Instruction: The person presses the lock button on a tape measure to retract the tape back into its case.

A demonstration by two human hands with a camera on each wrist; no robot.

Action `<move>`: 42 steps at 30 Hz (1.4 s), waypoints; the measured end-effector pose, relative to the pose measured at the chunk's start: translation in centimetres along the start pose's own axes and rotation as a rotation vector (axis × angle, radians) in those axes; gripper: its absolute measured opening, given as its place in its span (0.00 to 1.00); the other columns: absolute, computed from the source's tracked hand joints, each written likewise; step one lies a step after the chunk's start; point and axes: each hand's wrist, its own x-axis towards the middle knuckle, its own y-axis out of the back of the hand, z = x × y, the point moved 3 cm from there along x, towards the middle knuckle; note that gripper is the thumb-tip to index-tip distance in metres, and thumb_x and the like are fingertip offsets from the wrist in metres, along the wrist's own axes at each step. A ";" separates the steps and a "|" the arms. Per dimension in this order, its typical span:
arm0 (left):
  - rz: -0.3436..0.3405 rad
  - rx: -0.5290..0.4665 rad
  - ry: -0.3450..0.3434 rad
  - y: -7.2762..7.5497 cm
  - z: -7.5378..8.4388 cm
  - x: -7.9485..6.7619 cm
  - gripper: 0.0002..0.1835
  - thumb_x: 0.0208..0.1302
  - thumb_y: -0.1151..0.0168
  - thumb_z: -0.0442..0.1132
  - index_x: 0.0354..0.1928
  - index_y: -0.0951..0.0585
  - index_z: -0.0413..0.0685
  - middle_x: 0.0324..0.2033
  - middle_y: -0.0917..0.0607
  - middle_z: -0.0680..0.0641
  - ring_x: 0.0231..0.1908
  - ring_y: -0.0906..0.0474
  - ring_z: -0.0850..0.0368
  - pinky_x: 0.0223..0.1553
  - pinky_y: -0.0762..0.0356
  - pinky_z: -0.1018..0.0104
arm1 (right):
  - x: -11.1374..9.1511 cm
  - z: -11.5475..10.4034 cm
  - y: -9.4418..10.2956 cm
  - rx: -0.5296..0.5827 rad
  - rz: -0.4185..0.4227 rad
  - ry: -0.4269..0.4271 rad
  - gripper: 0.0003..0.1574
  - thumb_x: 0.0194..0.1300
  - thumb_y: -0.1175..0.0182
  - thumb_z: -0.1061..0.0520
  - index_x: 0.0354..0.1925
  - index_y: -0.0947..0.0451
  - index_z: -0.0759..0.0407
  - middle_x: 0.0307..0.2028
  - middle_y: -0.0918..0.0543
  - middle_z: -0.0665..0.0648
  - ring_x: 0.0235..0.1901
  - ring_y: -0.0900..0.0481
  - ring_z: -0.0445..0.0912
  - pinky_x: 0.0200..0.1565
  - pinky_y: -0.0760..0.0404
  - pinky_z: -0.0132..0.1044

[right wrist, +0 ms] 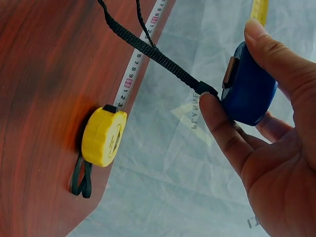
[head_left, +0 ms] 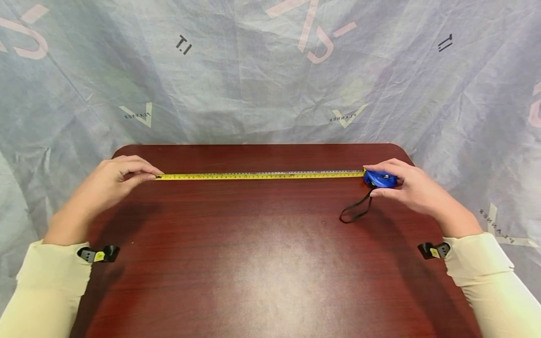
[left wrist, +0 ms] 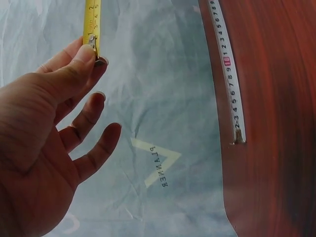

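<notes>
A blue tape measure sits in my right hand, gripped between thumb and fingers. Its yellow blade runs straight and level across to my left hand, where thumb and forefinger pinch the metal hook end. In the left wrist view the other fingers are loosely bent and free. A black strap hangs from the blue case. Below the held tape, a second, yellow tape measure lies on the table, its white blade drawn out along the far edge. The head view mostly hides that case.
The brown wooden table has rounded far corners. Behind it hangs a grey printed sheet. Each wrist carries a strapped camera, one on the left and one on the right.
</notes>
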 end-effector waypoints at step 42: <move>-0.111 -0.108 -0.061 -4.0 3.1 4.7 0.14 0.63 0.26 0.31 0.44 0.10 0.60 0.39 0.14 0.65 0.36 0.24 0.68 0.34 0.29 0.70 | 3.7 -2.9 -3.1 0.073 -0.071 0.062 0.39 0.60 0.23 0.61 0.68 0.22 0.50 0.57 0.21 0.51 0.55 0.24 0.46 0.48 0.22 0.34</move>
